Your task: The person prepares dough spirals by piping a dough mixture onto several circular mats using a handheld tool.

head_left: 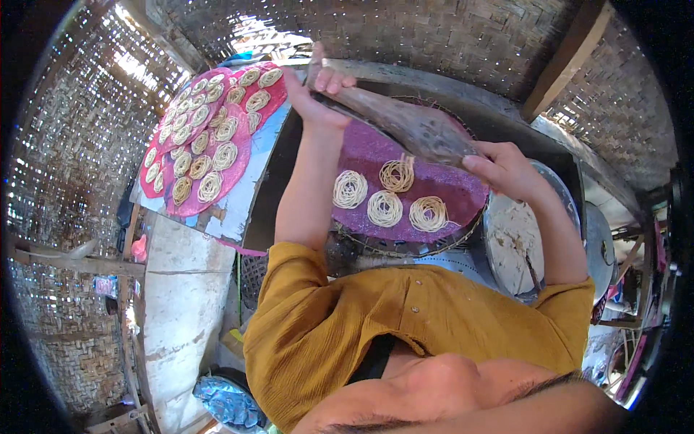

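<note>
Both my hands hold a long, weathered wooden press (pixel 423 129), tilted across the space above a round tray. Near its upper left end, my left hand (pixel 322 101) has its fingers over the handle. My right hand (pixel 506 170) is closed round its lower right end. A few pale strands hang just beneath the press, above a coiled noodle nest (pixel 397 176). Further nests, including one pale nest (pixel 384 208), lie on the purple cloth (pixel 376 148) covering the tray. The underside of the press is hidden.
On the left, pink cloths (pixel 235 177) bear several rows of noodle nests. By my right forearm stands a wide basin (pixel 513 235) of pale dough-like stuff with a stick in it. A woven bamboo wall (pixel 434 36) rises behind; a blue bag (pixel 225 401) sits low left.
</note>
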`<action>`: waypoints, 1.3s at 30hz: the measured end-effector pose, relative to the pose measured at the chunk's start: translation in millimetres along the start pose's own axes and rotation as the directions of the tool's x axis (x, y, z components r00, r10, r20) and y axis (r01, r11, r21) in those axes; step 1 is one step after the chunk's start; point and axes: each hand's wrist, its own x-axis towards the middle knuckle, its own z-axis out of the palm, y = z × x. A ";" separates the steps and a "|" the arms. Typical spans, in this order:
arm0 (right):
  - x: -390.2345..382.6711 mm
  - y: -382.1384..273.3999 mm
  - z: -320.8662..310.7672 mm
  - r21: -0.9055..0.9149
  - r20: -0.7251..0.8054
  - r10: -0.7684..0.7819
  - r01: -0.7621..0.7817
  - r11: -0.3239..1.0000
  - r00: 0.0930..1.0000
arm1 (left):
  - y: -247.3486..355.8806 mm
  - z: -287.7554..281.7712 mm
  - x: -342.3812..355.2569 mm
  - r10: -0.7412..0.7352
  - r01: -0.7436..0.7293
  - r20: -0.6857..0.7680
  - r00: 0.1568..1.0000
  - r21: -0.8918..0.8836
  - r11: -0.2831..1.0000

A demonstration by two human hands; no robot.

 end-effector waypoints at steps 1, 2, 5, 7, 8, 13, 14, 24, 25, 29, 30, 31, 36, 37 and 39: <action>2.1 3.9 2.7 -0.041 -0.043 -0.113 0.111 0.993 0.993 | 3.4 3.4 1.2 0.008 -0.007 -0.025 1.000 0.018 1.000; 4.2 4.3 6.3 -0.034 -0.055 -0.112 0.110 0.993 0.992 | 8.7 6.4 0.4 0.000 0.000 -0.014 1.000 0.026 1.000; 4.9 1.1 12.1 0.007 -0.036 -0.099 0.099 0.995 0.994 | 15.6 13.1 -6.4 -0.031 0.031 0.005 0.999 0.072 0.997; -2.7 -3.2 12.1 0.149 0.117 0.039 -0.056 0.987 0.992 | 13.1 17.7 -15.8 -0.015 0.017 -0.040 0.999 0.056 0.998; -7.2 -3.4 13.0 0.155 0.119 0.040 -0.059 0.986 0.992 | 9.9 19.6 -20.9 -0.021 0.024 -0.066 0.998 0.055 0.998; -25.4 12.4 12.4 0.151 0.096 0.113 -0.126 0.980 0.989 | -18.5 5.2 -29.1 -0.033 0.038 -0.076 0.997 0.077 0.996; -27.8 13.1 12.3 0.150 0.095 0.115 -0.128 0.980 0.989 | -22.9 1.7 -26.6 -0.067 0.070 -0.091 0.994 0.034 0.997; -29.3 49.3 30.6 0.407 -0.012 0.044 -0.035 0.913 0.999 | -76.5 -114.5 -44.7 -0.407 0.187 -0.055 0.912 0.938 0.293; -28.0 49.7 31.3 0.428 0.007 0.077 -0.072 0.901 0.997 | -83.4 -116.5 -46.6 -0.417 0.128 -0.083 0.905 0.989 0.080; -21.1 57.5 33.4 0.307 -0.078 0.013 0.011 0.952 0.997 | -96.6 -77.8 -56.3 -0.526 0.685 -0.529 0.667 0.712 0.153; -19.2 53.7 33.3 0.279 -0.055 0.018 -0.002 0.960 0.998 | -93.5 -80.7 -57.0 -0.547 0.670 -0.504 0.668 0.727 0.150; -18.0 51.7 33.3 0.251 -0.032 0.024 -0.015 0.968 0.999 | -89.8 -83.6 -57.8 -0.548 0.671 -0.506 0.667 0.727 0.145; -9.1 66.1 38.0 0.244 -0.181 0.019 0.026 0.969 0.983 | -81.4 -58.8 -55.4 -0.525 0.816 -0.666 0.530 0.569 0.101; -8.8 67.6 37.6 0.260 -0.189 0.073 -0.022 0.965 0.979 | -78.0 -65.3 -55.3 -0.524 0.814 -0.666 0.531 0.572 0.099; -9.0 70.2 38.8 0.292 -0.213 0.056 0.008 0.956 0.976 | -68.1 -90.1 -59.4 -0.381 0.555 -0.618 0.688 0.786 -0.272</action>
